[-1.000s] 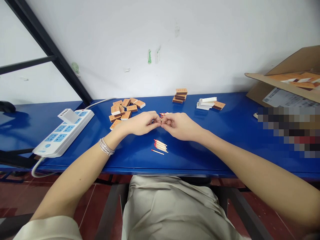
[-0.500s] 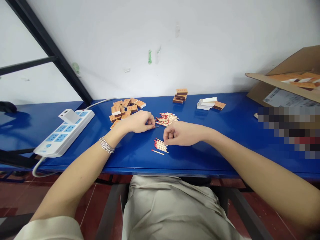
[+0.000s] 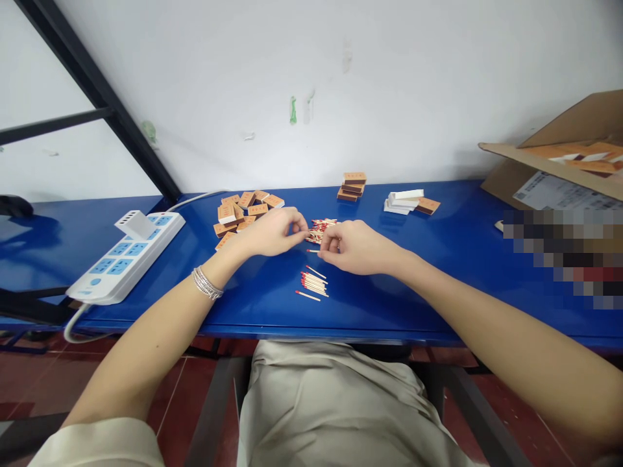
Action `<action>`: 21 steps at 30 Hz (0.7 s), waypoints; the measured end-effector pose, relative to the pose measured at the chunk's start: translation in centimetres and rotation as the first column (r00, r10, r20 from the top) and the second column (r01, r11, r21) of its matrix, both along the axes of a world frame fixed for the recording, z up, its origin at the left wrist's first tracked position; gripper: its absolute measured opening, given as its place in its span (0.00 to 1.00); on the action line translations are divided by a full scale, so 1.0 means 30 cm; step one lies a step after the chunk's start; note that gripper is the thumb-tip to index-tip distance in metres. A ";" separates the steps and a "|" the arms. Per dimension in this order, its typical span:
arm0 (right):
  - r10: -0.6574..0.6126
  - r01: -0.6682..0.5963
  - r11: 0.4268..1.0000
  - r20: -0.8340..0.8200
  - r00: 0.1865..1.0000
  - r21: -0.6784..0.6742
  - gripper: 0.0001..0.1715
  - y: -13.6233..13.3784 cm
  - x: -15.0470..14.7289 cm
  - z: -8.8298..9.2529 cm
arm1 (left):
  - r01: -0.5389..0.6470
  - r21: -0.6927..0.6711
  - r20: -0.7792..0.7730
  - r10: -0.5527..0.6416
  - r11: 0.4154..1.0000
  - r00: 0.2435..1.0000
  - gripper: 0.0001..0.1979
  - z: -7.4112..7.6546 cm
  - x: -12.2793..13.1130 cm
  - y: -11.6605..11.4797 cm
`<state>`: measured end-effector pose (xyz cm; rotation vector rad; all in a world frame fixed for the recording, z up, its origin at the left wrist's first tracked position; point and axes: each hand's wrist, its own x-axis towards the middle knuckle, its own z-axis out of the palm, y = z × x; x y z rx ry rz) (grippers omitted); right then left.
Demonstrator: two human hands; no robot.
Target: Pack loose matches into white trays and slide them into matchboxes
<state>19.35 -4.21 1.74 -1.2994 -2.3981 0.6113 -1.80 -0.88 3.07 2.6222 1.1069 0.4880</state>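
My right hand (image 3: 357,248) is closed in a pinch on a red-headed match (image 3: 314,251), which sticks out to the left of the fingertips. My left hand (image 3: 277,232) has its thumb and forefinger together at the left edge of a loose pile of matches (image 3: 321,227); whether a match is between them is too small to tell. Nearer the table's front edge lies a row of matches (image 3: 314,284), side by side with red heads to the left. One match lies slightly apart in front of it and another behind it.
Several orange matchboxes (image 3: 257,210) lie behind my left hand. A short matchbox stack (image 3: 353,187) and some white trays (image 3: 406,200) sit near the wall. A power strip (image 3: 126,259) is at left, an open cardboard box (image 3: 506,181) at right, on the blue table (image 3: 389,311).
My right hand has moved up from the match row to the pile's near side and now pinches a match. My left fingertips have shifted up slightly to the pile. A match lies behind the row.
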 end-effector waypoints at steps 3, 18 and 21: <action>0.037 -0.036 0.999 0.034 0.999 -0.035 0.03 -0.005 -0.002 0.007 | -0.127 0.036 -0.012 0.128 0.991 0.992 0.08 0.002 -0.027 0.030; 0.246 -0.232 0.946 0.035 0.969 -0.225 0.07 -0.007 -0.004 0.003 | -0.197 0.004 -0.139 0.196 0.980 0.971 0.09 -0.038 -0.026 0.059; 0.266 -0.253 0.939 0.023 0.964 -0.234 0.08 -0.008 -0.004 0.000 | -0.198 0.018 -0.126 0.199 0.980 0.972 0.09 -0.043 -0.024 0.060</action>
